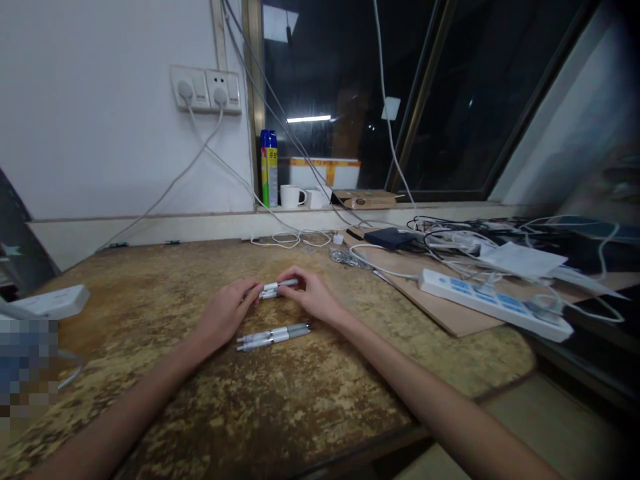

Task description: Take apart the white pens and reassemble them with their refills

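Observation:
My left hand and my right hand meet over the middle of the worn wooden table. Between them are white and grey pens, lying side by side. The left fingers close on one end of these pens, and the right thumb and fingers pinch the other end. My fingers hide both ends, so I cannot tell exactly how many pens are there. Nearer to me, two more pens with clear and grey barrels rest next to each other on the table, touched by neither hand.
A white power strip and tangled cables lie on cardboard at the right. Another white strip is at the left. A spray can, a white mug and a flat box stand on the windowsill.

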`<control>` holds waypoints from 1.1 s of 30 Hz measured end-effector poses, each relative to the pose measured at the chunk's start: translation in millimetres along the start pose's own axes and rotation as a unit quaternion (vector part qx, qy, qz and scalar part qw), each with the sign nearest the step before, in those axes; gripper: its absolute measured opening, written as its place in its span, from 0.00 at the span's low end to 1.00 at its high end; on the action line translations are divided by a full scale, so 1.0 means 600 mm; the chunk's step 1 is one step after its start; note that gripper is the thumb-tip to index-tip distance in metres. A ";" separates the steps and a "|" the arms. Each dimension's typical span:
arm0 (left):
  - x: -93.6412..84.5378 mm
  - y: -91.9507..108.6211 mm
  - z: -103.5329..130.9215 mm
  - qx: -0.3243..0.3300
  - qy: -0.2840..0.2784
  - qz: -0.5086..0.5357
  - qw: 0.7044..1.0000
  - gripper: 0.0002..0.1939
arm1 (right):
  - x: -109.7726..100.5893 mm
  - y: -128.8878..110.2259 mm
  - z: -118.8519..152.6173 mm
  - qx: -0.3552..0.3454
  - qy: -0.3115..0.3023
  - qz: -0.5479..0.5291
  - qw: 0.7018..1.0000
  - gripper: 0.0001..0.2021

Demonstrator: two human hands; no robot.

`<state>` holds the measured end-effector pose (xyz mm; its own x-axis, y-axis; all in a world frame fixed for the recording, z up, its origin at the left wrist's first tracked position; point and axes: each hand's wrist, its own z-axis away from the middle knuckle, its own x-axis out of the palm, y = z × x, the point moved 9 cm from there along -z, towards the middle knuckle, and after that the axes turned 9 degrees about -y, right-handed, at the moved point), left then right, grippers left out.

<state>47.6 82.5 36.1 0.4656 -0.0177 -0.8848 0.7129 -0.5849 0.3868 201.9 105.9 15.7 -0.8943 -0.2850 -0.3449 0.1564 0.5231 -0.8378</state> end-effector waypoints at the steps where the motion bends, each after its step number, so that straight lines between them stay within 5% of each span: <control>1: -0.002 -0.001 -0.002 0.003 -0.005 0.001 1.000 0.21 | 0.000 0.007 -0.008 0.011 -0.001 -0.016 1.000 0.08; 8: 0.011 -0.025 0.016 0.004 -0.035 0.008 0.999 0.18 | 0.017 0.002 -0.020 0.010 -0.048 -0.029 0.998 0.04; 13: 0.016 -0.007 0.027 0.052 -0.042 -0.008 0.998 0.18 | 0.022 -0.029 0.013 -0.007 -0.062 0.045 0.997 0.05; 21: 0.014 0.015 0.037 0.080 -0.069 0.018 0.994 0.17 | 0.020 -0.018 0.029 -0.009 -0.041 0.041 0.998 0.06; 33: 0.012 0.018 0.034 0.101 -0.014 0.025 0.995 0.17 | 0.022 -0.032 0.021 -0.009 -0.045 0.011 0.999 0.12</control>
<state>47.8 59.8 28.5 0.4801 -0.0719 -0.8743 0.5687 -0.7333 0.3726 192.3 81.8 21.5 -0.8493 -0.3442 -0.4003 0.1668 0.5445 -0.8220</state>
